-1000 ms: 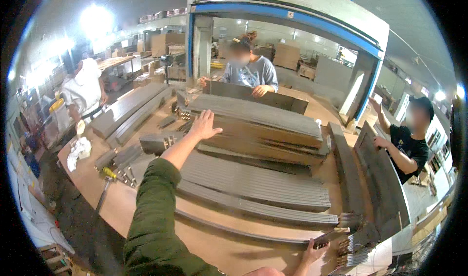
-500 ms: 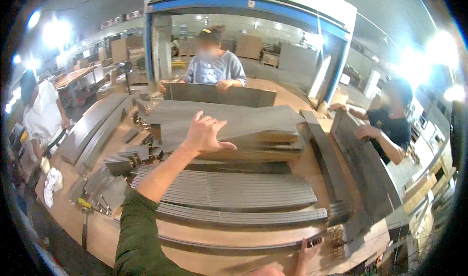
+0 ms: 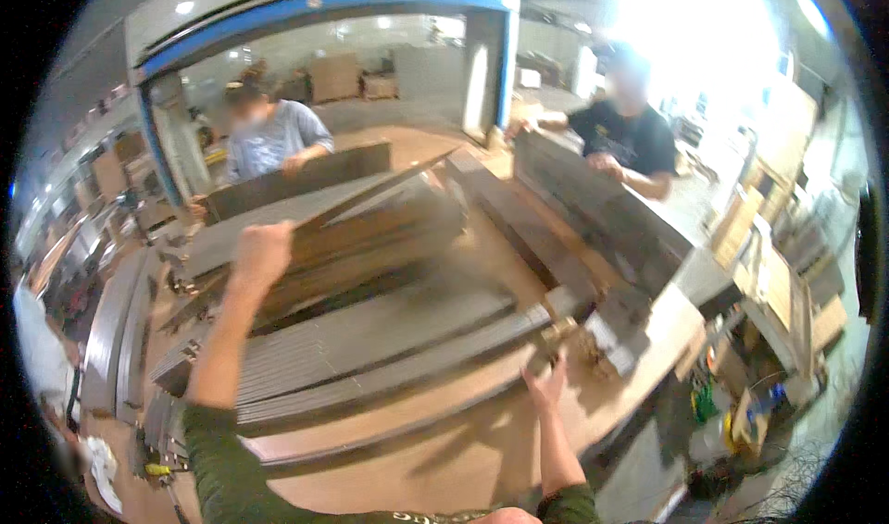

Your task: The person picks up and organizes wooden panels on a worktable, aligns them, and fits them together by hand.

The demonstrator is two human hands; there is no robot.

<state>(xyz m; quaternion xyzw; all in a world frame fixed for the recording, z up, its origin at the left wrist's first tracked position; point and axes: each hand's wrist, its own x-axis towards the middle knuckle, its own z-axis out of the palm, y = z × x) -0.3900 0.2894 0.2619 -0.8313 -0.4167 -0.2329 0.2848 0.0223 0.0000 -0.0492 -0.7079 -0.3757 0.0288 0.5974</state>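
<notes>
My left hand (image 3: pixel 266 251) is closed on the near edge of a thin grey-brown board (image 3: pixel 375 191), which is tilted up off the stack of boards (image 3: pixel 324 288) beneath it. The lifted board's far end points to the back right, and its right part is smeared by motion. My right hand (image 3: pixel 546 383) is lower on the right, beside the end of a long thin strip (image 3: pixel 389 445). Its fingers are round a small brownish thing (image 3: pixel 556 334), too blurred to name. Several long grey slats (image 3: pixel 370 348) lie in rows between my hands.
Across the table, a person in a grey top (image 3: pixel 278 140) holds a dark panel (image 3: pixel 296 180) on edge. At right, a person in black (image 3: pixel 630 140) holds another long panel (image 3: pixel 593 200). A yellow-handled tool (image 3: pixel 159 469) lies at lower left beside a white cloth (image 3: pixel 100 473).
My left hand went from open above the stack to gripping a board and tilting it up. My right hand moved up the table. The view has turned right.
</notes>
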